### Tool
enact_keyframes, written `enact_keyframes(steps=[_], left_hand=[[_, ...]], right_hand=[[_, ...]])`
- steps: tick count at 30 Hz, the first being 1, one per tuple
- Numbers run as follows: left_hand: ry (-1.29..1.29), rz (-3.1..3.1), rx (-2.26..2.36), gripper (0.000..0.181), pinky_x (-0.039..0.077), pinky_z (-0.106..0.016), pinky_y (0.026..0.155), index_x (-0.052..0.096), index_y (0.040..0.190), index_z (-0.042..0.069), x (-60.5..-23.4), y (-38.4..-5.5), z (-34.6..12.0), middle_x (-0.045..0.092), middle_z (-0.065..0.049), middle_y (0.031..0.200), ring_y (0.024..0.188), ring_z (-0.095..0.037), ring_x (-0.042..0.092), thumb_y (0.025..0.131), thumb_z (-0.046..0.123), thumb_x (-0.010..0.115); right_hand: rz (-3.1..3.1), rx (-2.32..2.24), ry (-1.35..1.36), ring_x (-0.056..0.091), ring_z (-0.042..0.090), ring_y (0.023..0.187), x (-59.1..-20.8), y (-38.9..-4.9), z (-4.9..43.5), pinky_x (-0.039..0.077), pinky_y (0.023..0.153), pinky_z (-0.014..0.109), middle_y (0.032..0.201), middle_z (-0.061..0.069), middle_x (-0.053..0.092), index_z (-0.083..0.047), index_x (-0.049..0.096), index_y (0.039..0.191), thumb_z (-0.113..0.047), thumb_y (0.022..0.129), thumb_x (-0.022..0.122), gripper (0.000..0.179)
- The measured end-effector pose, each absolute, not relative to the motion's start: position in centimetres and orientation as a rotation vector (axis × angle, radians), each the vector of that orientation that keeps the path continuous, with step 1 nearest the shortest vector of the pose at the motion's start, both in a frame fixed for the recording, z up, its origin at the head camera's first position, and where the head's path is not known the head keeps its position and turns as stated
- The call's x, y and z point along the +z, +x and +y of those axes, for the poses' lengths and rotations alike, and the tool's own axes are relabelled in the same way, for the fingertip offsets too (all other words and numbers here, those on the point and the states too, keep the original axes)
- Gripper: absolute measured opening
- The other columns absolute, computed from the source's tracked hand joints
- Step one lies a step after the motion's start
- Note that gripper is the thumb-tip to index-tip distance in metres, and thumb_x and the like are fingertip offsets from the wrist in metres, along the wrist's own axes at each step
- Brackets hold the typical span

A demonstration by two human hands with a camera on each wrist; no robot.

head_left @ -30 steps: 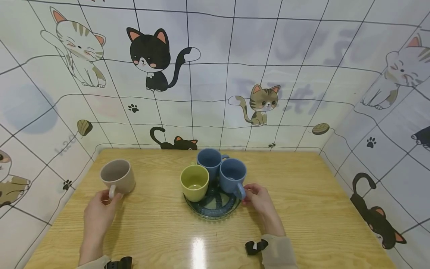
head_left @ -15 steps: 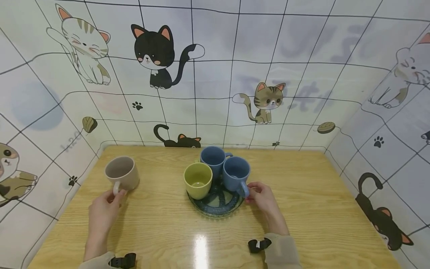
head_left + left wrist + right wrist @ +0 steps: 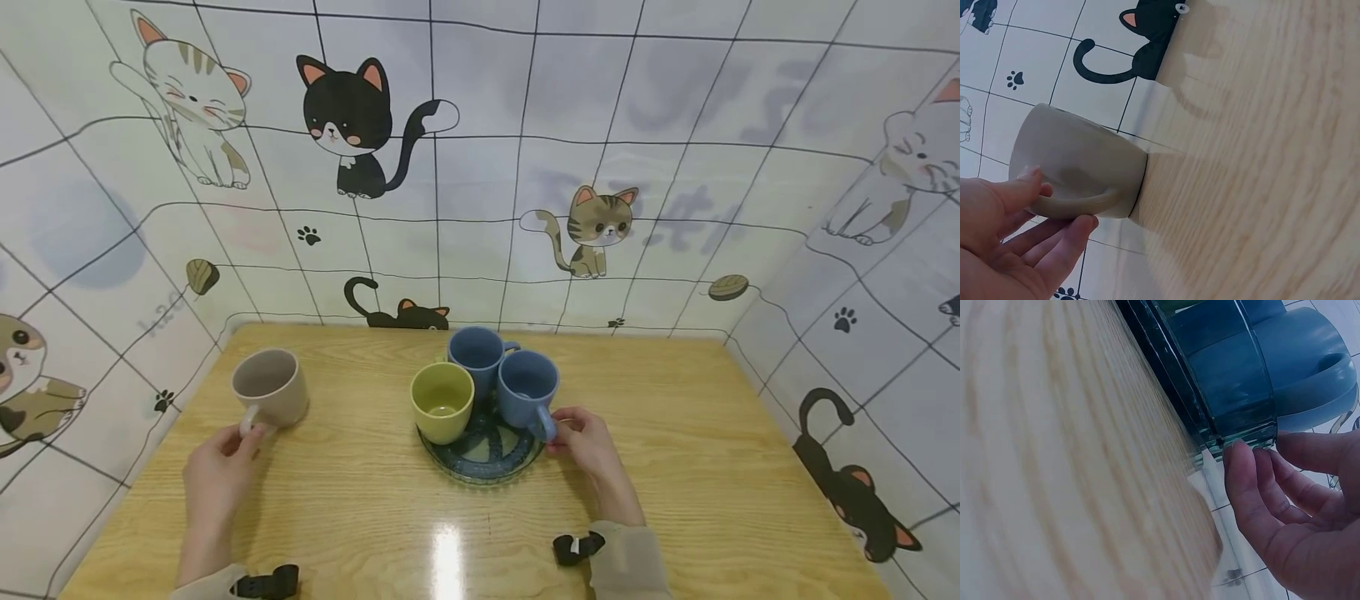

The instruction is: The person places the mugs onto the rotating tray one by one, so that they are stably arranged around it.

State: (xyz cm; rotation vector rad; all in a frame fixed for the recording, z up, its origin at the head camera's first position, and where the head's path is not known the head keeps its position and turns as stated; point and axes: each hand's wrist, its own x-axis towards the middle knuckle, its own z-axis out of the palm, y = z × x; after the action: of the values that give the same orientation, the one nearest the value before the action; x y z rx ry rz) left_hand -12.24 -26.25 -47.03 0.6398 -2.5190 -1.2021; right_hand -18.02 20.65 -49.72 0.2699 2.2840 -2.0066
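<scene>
At the table's left side stands a beige mug [image 3: 279, 396], upright. My left hand [image 3: 217, 479] pinches its handle [image 3: 1079, 205] between thumb and fingers. Right of centre, a round glass tray [image 3: 483, 472] with a clear raised rim bears a yellow-green mug [image 3: 442, 417] and two blue mugs, one at the back [image 3: 476, 350] and one at the front right [image 3: 527, 387]. With thumb and bent fingers, my right hand [image 3: 592, 454] grips the tray's right rim [image 3: 1260, 434], just beside the front blue mug's handle [image 3: 547, 423].
A light wooden table [image 3: 360, 517] carries everything. Behind it and along both sides rises a white wall covering [image 3: 480, 208] printed with cats and grid lines. Black straps [image 3: 577, 548] sit at both wrists.
The view shifted slightly at first. Since then my left hand has moved a little left, and the beige mug's handle has turned left with it. My right hand stays at the tray's rim.
</scene>
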Motion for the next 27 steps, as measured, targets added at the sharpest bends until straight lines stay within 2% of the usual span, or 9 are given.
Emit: enact_keyframes(steps=[7, 13, 20, 23, 27], left_hand=[[0.683, -2.483, -1.237, 0.042, 0.042, -0.016, 0.063, 0.069, 0.118, 0.001, -46.9, -12.4, -26.8, 0.073, -0.013, 0.1, 0.069, 0.013, 0.051, 0.097, 0.037, 0.061], [0.667, -2.426, -1.333, 0.045, 0.043, -0.006, 0.062, 0.063, 0.126, -0.005, -46.7, -12.6, -27.2, 0.065, -0.023, 0.117, 0.068, 0.018, 0.052, 0.099, 0.031, 0.059], [0.672, -2.304, -1.477, 0.041, 0.051, -0.011, 0.067, 0.062, 0.125, -0.007, -47.0, -12.5, -26.9, 0.062, -0.024, 0.12, 0.072, 0.015, 0.058, 0.098, 0.024, 0.061], [0.679, -2.282, -1.489, 0.04, 0.052, -0.012, 0.068, 0.063, 0.124, -0.006, -47.1, -12.4, -26.8, 0.065, -0.019, 0.115, 0.072, 0.014, 0.059, 0.098, 0.023, 0.062], [0.688, -2.253, -1.511, 0.039, 0.052, -0.012, 0.069, 0.063, 0.124, -0.006, -47.1, -12.5, -26.8, 0.068, -0.005, 0.105, 0.072, 0.013, 0.06, 0.097, 0.022, 0.063]], right_hand=[[2.261, -2.008, 0.264, 0.067, 0.03, 0.07, -49.4, -18.0, 20.6, 0.058, 0.067, 0.042, 0.086, 0.014, 0.063, 0.012, 0.057, 0.112, 0.003, 0.096, 0.056, 0.019], [2.258, -2.02, 0.237, 0.066, 0.032, 0.069, -48.0, -17.4, 20.2, 0.058, 0.066, 0.043, 0.085, 0.015, 0.062, 0.014, 0.056, 0.11, 0.005, 0.095, 0.056, 0.017], [2.266, -2.032, 0.279, 0.066, 0.026, 0.067, -49.7, -18.0, 20.6, 0.058, 0.064, 0.037, 0.084, 0.013, 0.063, 0.011, 0.057, 0.111, 0.003, 0.095, 0.058, 0.018], [2.266, -2.03, 0.28, 0.066, 0.026, 0.068, -49.8, -18.1, 20.7, 0.058, 0.065, 0.038, 0.085, 0.013, 0.062, 0.011, 0.057, 0.111, 0.003, 0.095, 0.058, 0.018], [2.276, -2.021, 0.275, 0.066, 0.026, 0.07, -49.7, -18.0, 20.7, 0.058, 0.066, 0.038, 0.086, 0.013, 0.062, 0.012, 0.057, 0.11, 0.002, 0.095, 0.059, 0.018]])
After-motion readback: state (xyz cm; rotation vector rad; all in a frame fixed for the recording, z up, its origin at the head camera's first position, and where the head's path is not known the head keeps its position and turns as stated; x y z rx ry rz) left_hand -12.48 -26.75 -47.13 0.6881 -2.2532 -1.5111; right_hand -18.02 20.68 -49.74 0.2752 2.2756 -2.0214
